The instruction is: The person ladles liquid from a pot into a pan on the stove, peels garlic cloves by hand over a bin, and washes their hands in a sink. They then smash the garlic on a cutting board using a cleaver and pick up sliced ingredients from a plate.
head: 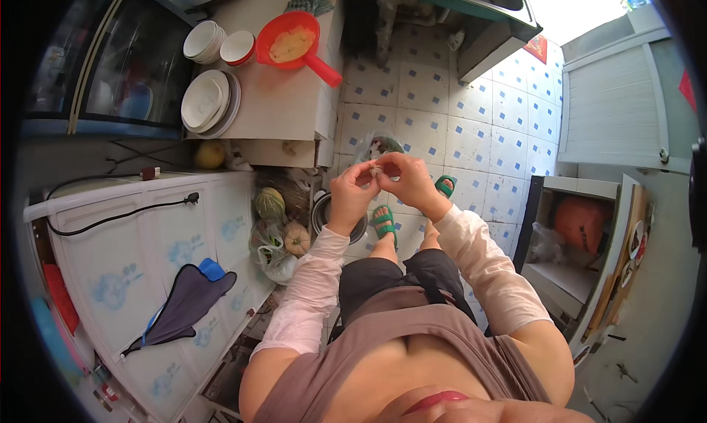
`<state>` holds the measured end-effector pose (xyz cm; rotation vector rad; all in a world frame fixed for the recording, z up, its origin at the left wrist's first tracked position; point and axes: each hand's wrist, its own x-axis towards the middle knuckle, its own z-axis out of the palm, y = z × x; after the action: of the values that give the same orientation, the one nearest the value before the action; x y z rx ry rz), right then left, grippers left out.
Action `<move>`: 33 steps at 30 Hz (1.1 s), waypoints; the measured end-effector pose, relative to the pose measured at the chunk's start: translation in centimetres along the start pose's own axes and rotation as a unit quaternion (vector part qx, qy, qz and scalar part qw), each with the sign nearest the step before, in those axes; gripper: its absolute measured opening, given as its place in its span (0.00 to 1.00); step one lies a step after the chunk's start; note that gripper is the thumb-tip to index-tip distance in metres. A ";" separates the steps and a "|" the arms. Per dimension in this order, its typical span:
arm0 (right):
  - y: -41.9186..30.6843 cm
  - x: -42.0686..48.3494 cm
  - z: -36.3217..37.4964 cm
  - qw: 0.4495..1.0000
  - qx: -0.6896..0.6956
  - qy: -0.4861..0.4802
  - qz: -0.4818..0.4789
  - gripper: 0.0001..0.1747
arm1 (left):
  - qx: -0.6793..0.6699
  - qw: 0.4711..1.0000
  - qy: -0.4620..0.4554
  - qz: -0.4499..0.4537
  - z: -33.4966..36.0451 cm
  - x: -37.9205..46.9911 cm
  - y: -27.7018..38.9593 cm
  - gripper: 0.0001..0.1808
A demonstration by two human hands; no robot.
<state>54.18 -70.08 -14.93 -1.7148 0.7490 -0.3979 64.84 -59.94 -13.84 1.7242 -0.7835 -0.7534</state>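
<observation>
My left hand [351, 197] and my right hand [413, 181] meet in front of me, well above the floor. Between their fingertips is a small whitish piece [376, 170], possibly a garlic clove; the fingers cover much of it. Both hands pinch it, thumbs and forefingers almost touching. Beyond the fingertips and lower down stands a bin lined with a clear plastic bag [386, 142], with pale scraps inside. My hands hide its near side.
A red long-handled strainer [324, 71] holding yellowish food stands on the counter [276, 111] at left, beside stacked bowls [202, 40] and plates [205, 103]. A striped melon [270, 203], a pumpkin [297, 239] and a metal pot [322, 216] sit below. An open cabinet [558, 279] is at right.
</observation>
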 end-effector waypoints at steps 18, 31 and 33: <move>-0.2 -1.4 -3.0 0.993 0.098 0.017 0.056 0.13 | -0.129 0.986 -0.064 -0.089 1.5 0.4 0.4 0.15; -1.8 -2.4 -4.9 0.998 -0.040 -0.039 -0.039 0.13 | 0.029 0.996 -0.089 -0.014 1.7 0.2 4.1 0.15; -1.9 -2.5 -4.9 0.996 -0.056 -0.045 -0.053 0.13 | 0.036 0.995 -0.091 -0.003 1.8 0.1 3.8 0.15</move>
<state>49.77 -71.77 -11.47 -1.8703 0.6269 -0.3545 62.94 -61.88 -10.65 1.7389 -0.9402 -0.9051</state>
